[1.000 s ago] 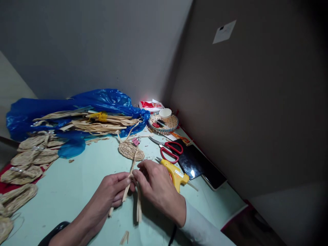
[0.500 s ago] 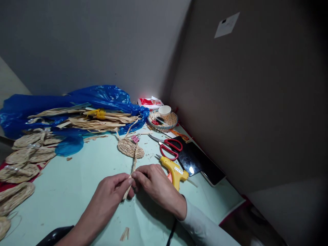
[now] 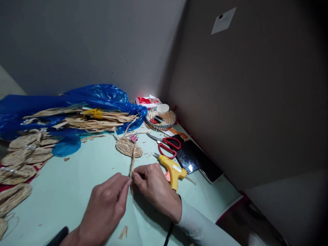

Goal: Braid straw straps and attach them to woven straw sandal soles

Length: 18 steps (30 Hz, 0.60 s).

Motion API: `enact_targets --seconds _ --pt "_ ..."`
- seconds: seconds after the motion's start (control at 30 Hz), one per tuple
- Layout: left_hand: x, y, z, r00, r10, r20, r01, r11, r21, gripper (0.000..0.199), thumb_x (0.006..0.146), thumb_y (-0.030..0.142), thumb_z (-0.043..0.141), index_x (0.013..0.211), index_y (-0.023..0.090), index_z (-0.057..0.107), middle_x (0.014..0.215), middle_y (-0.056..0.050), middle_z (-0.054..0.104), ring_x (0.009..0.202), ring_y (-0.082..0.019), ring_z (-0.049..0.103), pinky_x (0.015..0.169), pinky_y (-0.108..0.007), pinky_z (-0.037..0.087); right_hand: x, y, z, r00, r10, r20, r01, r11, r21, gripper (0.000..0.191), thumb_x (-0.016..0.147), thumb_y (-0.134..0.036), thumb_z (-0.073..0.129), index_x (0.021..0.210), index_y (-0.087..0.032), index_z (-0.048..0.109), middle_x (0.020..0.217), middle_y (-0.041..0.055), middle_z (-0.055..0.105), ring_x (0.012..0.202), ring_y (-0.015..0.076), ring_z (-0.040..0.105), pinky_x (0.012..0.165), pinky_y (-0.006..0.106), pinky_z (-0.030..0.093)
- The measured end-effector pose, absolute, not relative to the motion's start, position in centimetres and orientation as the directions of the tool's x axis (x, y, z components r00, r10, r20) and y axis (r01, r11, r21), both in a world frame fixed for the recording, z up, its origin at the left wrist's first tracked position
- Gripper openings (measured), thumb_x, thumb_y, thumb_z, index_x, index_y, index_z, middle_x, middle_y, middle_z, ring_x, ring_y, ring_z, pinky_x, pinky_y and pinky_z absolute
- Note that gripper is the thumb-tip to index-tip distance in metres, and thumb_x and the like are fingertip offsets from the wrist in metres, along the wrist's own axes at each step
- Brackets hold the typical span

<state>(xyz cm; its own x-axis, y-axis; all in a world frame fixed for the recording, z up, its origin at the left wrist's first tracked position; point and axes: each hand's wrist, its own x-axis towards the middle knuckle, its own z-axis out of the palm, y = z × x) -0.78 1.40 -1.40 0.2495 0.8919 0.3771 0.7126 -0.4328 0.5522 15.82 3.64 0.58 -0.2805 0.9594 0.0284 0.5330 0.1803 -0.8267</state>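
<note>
A small woven straw sole (image 3: 127,147) lies on the pale green table sheet, with a pink binder clip (image 3: 134,137) fixed at its far edge. From it a twisted straw strand (image 3: 133,162) runs toward me. My right hand (image 3: 153,186) is closed, pinching that strand between thumb and fingers. My left hand (image 3: 106,201) is closed too, its thumb and forefinger pressed on the strand just beside the right fingertips. The strand's loose end hangs below the fingers. Right of my right hand lies a yellow glue gun (image 3: 173,171).
Red-handled scissors (image 3: 166,145) and dark flat devices (image 3: 205,164) lie to the right. Behind stand a round basket (image 3: 170,124) and a white cup (image 3: 162,109). Straw bundles (image 3: 97,121) rest on a blue plastic bag (image 3: 102,94). Finished-looking straw slippers (image 3: 25,155) line the left side.
My left hand has turned and risen, its fingers now folded in near the right fingertips. The strand's end hangs down straighter. The whole view has shifted slightly.
</note>
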Motion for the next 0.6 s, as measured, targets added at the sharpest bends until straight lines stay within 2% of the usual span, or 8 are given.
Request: enact_targets --seconds 0.17,0.23,0.3,0.4,0.47,0.53,0.6 --pt "0.1 0.2 -2.7 0.426 0.685 0.591 0.701 -0.663 0.264 0.030 0.089 0.009 0.049 0.071 0.020 0.069 0.059 -0.002 0.062 0.051 -0.019 0.060 0.052 -0.032 0.041 16.1 4.1 0.1 -0.348 0.938 -0.005 0.466 0.168 -0.868 0.037 0.087 -0.012 0.050 0.056 -0.020 0.031 0.059 -0.0066 0.024 0.057 0.0105 0.025 0.054 0.028 0.019" --pt "0.3 0.1 -2.9 0.454 0.636 0.624 0.687 -0.696 0.210 0.032 0.087 0.003 0.047 0.074 0.019 0.071 0.059 -0.003 0.063 0.052 -0.020 0.057 0.053 -0.034 0.040 16.1 4.2 0.0 -0.370 0.929 -0.029 0.443 0.149 -0.884 0.036 0.089 -0.015 0.049 0.056 -0.020 0.034 0.058 -0.0064 0.028 0.058 0.0104 0.030 0.054 0.027 0.022" --pt "0.5 0.0 -3.0 0.463 0.622 0.632 0.667 -0.714 0.214 0.036 0.084 -0.002 0.044 0.077 0.018 0.073 0.059 -0.003 0.063 0.052 -0.021 0.055 0.053 -0.035 0.039 16.1 4.3 0.0 -0.374 0.926 -0.047 0.431 0.129 -0.893 0.035 0.089 -0.016 0.049 0.056 -0.019 0.039 0.058 -0.0062 0.033 0.059 0.0104 0.034 0.055 0.025 0.025" --pt "0.3 -0.2 -2.9 0.444 0.672 0.593 0.627 -0.706 0.330 0.034 0.084 0.002 0.047 0.076 0.021 0.074 0.059 -0.002 0.063 0.052 -0.020 0.054 0.054 -0.035 0.037 16.0 4.3 -0.1 -0.346 0.936 -0.068 0.435 0.096 -0.895 0.030 0.084 -0.013 0.054 0.056 -0.019 0.044 0.057 -0.0066 0.037 0.058 0.0101 0.035 0.055 0.025 0.025" --pt "-0.2 0.0 -2.7 0.389 0.757 0.525 0.604 -0.640 0.475 0.021 0.088 0.015 0.057 0.079 0.023 0.074 0.064 -0.001 0.065 0.059 -0.019 0.058 0.059 -0.033 0.040 16.1 4.3 -0.1 -0.321 0.944 -0.080 0.435 0.072 -0.898 0.028 0.081 -0.011 0.056 0.056 -0.019 0.044 0.055 -0.0070 0.037 0.057 0.0097 0.035 0.054 0.025 0.024" --pt "-0.8 0.7 -2.1 0.280 0.868 0.409 0.581 -0.493 0.648 0.019 0.092 0.032 0.060 0.081 0.024 0.073 0.071 -0.002 0.066 0.067 -0.019 0.062 0.065 -0.032 0.042 16.2 4.3 -0.1 -0.313 0.945 -0.093 0.420 0.050 -0.906 0.027 0.081 -0.011 0.055 0.057 -0.018 0.047 0.054 -0.0069 0.040 0.056 0.0097 0.036 0.053 0.025 0.024" --pt "-1.4 1.9 -1.3 0.158 0.962 0.221 0.521 -0.272 0.809 0.033 0.097 0.042 0.050 0.081 0.022 0.070 0.075 -0.003 0.067 0.067 -0.019 0.062 0.068 -0.032 0.045 16.3 4.4 0.0 -0.324 0.940 -0.106 0.390 0.031 -0.920 0.026 0.084 -0.012 0.053 0.059 -0.018 0.051 0.056 -0.0057 0.048 0.056 0.0099 0.039 0.052 0.023 0.027"
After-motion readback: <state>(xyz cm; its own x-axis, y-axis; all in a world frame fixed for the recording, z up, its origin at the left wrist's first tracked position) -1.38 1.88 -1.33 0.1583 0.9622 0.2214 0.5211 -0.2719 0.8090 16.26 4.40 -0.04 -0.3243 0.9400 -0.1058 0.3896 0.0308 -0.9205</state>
